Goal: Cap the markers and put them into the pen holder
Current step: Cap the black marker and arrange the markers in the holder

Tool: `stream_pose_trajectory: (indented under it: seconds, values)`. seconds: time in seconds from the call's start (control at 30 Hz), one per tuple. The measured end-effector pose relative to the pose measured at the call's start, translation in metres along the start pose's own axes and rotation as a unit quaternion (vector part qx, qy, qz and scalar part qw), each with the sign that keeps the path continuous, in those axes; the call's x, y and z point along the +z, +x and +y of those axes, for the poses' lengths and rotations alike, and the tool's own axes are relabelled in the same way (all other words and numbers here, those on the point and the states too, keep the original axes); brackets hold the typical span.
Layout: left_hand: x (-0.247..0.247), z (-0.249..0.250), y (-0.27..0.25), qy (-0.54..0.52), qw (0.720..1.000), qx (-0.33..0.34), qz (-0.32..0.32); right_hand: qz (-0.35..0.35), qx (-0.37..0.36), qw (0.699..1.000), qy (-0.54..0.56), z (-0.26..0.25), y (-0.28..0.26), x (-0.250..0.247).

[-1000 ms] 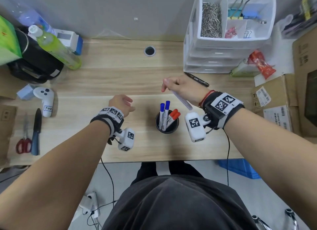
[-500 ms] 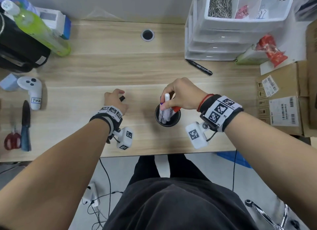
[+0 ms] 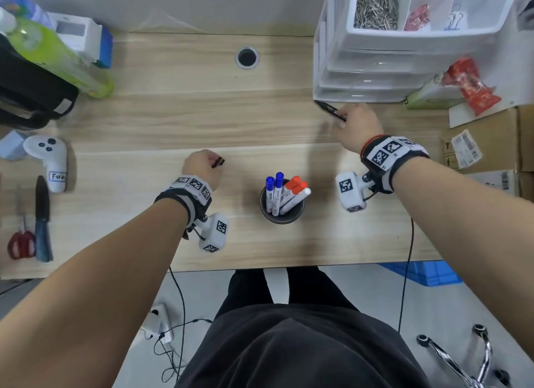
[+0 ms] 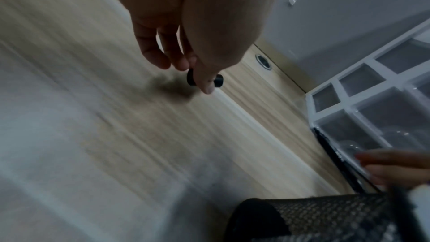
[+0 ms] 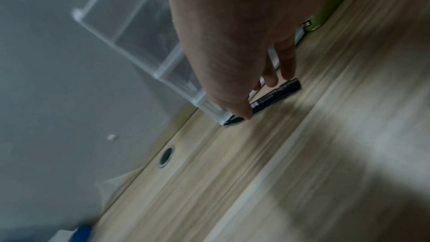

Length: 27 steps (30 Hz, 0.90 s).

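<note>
I'm seeing the pen holder [image 3: 281, 211], a black mesh cup, sitting near the desk's [image 3: 173, 121] front edge, w/ five capped markers leaning in it: two blue caps [image 3: 274, 181], two red [image 3: 297, 183], one white [image 3: 306, 191]. From the holder, my left hand [image 3: 202, 168] is hovering at approx 10 o'clock, thumb and fingers pinching a short black cap [image 3: 218, 162], a small cylinder held just above the wood; its shadow is showing under it in the left wrist view. My right hand [image 3: 357, 127] is reaching out at approx 1 o'clock from the holder, fingers curling down onto the black marker [image 3: 329, 110], thumb tip and fingertips touching the barrel; can't tell if it's lifted. The marker is lying flat, slim, glossy, w/ pale print, right against the base of the clear plastic drawer unit [image 3: 375, 69]. Desk is light woodgrain laminate w/ a round cable hole [image 3: 247, 57] at 12 o'clock, far back.
</note>
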State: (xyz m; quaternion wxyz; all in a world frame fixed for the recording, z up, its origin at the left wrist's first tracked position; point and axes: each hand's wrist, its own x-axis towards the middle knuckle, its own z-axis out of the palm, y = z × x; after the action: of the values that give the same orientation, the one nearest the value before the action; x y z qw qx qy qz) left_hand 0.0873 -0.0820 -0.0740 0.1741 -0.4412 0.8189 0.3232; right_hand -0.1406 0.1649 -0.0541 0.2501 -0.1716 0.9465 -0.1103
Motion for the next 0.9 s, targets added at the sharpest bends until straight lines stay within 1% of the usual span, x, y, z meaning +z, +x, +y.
stream_pose_trajectory:
  seconds: [0.07,0.17,0.3,0.37,0.43,0.5,0.53,0.6,0.7,0.9]
  values:
    - [0.002,0.013,0.003,-0.023,0.999,0.029,-0.004,-0.01,0.022,0.999,-0.032,0.009,0.011,0.005]
    - [0.005,0.034,0.008,-0.07,0.995,0.062,-0.016,-0.02,0.028,0.998,-0.047,0.014,0.022,0.011]
    - [0.007,0.052,0.013,-0.134,0.987,0.074,-0.052,-0.027,0.015,0.997,-0.07,0.012,0.027,0.018]
    - [0.007,0.057,0.013,-0.14,0.984,0.085,-0.067,-0.056,-0.016,0.996,-0.06,0.007,0.027,0.02]
    - [0.006,0.061,0.015,-0.14,0.984,0.091,-0.062,-0.098,-0.073,0.992,-0.017,-0.003,0.024,0.02]
    - [0.003,0.065,0.016,-0.14,0.985,0.089,-0.056,-0.135,-0.136,0.981,0.022,-0.015,0.018,0.017]
    - [0.002,0.066,0.016,-0.143,0.984,0.087,-0.056,-0.144,-0.162,0.976,0.034,-0.022,0.015,0.016]
    - [0.0,0.068,0.016,-0.144,0.984,0.089,-0.055,-0.141,-0.196,0.97,0.045,-0.032,0.01,0.013]
    - [-0.002,0.07,0.014,-0.136,0.984,0.102,-0.05,-0.129,-0.219,0.967,0.037,-0.039,0.004,0.01]
    - [-0.005,0.073,0.008,-0.121,0.984,0.122,-0.052,-0.129,-0.231,0.964,0.017,-0.043,-0.002,0.008]
